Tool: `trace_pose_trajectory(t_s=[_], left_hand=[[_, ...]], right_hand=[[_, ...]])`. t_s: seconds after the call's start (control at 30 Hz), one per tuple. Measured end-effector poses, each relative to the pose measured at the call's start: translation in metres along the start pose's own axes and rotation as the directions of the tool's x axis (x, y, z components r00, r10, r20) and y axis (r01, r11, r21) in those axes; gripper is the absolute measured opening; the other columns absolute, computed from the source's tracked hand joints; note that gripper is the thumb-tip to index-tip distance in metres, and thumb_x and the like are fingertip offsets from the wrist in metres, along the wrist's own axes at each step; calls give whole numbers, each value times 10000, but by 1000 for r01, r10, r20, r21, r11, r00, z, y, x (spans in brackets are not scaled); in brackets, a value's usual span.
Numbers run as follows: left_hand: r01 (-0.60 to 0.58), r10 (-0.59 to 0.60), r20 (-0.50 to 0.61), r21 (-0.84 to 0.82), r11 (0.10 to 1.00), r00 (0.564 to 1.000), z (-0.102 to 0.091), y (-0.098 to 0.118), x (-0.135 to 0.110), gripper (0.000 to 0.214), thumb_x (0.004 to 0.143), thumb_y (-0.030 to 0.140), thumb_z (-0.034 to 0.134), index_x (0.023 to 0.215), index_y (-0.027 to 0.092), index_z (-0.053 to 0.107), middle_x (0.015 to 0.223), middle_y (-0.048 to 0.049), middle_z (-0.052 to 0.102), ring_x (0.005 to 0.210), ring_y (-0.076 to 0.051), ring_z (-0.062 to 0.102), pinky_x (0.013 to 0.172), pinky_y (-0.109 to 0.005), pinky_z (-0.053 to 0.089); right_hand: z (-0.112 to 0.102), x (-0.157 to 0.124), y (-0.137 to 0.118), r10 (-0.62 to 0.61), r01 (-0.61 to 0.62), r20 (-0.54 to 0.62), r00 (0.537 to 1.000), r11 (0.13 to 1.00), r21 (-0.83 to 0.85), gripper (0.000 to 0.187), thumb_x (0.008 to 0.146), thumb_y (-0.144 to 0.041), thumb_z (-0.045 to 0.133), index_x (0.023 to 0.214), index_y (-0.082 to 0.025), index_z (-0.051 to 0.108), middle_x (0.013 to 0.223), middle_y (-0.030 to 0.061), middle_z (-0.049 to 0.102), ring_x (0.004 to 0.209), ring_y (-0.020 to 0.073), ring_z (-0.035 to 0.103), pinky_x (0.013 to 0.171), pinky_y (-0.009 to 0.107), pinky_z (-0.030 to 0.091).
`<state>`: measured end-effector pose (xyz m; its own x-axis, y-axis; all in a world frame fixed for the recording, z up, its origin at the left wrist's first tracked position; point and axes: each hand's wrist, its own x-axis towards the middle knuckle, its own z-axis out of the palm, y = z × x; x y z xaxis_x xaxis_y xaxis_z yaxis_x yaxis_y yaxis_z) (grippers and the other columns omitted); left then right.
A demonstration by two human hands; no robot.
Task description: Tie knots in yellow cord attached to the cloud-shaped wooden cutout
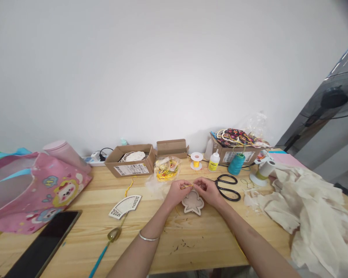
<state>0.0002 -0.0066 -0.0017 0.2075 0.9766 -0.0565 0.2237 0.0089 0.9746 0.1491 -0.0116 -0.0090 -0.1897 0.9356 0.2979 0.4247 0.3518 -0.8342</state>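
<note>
My left hand (178,190) and right hand (208,189) each pinch the yellow cord (187,186), fingertips closed, just above the wooden cutout (193,205) on the table (191,239). I seem mid-knot; it wants steady, taut tension

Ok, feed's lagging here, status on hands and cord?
Status: left hand and right hand pinching yellow cord; wooden cut-out just below; scissors lie beside right hand.
</note>
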Motion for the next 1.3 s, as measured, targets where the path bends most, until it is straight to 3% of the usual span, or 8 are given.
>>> trace_pose_trajectory(t_s=[0.2,0.47,0.77,0.97,1.13,1.23,1.3], left_hand=[[-12,12,9,8,1000,1000,0,-1,0,244,598,310,555,720,103,595,544,-8,566,457,-86,467,441,-192,361],[-59,60,-22,27,998,998,0,6,-3,230,618,284,530,706,94,625,650,-54,631,542,-120,527,518,-220,403],[-54,62,-92,84,995,994,1,2,-3,249,608,319,540,674,98,633,581,-44,621,509,-124,523,465,-214,393],[-119,123,-32,116,986,992,-1,4,-5,212,637,293,512,690,120,622,592,-23,608,521,-115,516,482,-212,393],[-183,185,-19,102,978,982,-1,4,-4,183,645,268,505,706,130,609,704,-45,611,626,-127,531,587,-233,410],[-163,164,-11,62,985,986,-1,4,-3,191,646,273,507,728,126,597,595,-11,562,527,-96,477,506,-206,377],[-142,143,-13,59,988,990,-1,4,-3,211,631,287,526,740,119,593,447,47,432,413,-61,365,410,-178,297]], right_hand=[[-5,1,-3,-145,139,-35,989,981,-138,152,725,-244,477,701,-172,609,660,26,593,603,113,514,556,211,386],[-3,1,2,-143,138,-20,989,977,-163,168,738,-251,465,721,-175,614,669,26,605,614,118,529,560,208,398],[-4,2,-1,-157,149,-36,987,976,-159,161,729,-241,473,707,-180,621,655,29,613,607,121,532,533,207,398],[-4,1,-3,-111,109,-15,994,989,-99,174,723,-249,469,686,-172,620,630,18,606,561,104,515,500,192,387],[-2,1,-2,10,-10,9,1000,999,41,203,705,-289,475,666,-146,614,608,6,598,526,96,511,459,180,386],[-1,1,-1,57,-58,17,998,994,94,206,694,-300,486,691,-142,618,626,9,609,528,101,520,458,184,395],[0,1,-1,62,-65,24,998,992,110,197,690,-295,494,702,-145,622,642,13,618,541,106,529,469,190,406]])
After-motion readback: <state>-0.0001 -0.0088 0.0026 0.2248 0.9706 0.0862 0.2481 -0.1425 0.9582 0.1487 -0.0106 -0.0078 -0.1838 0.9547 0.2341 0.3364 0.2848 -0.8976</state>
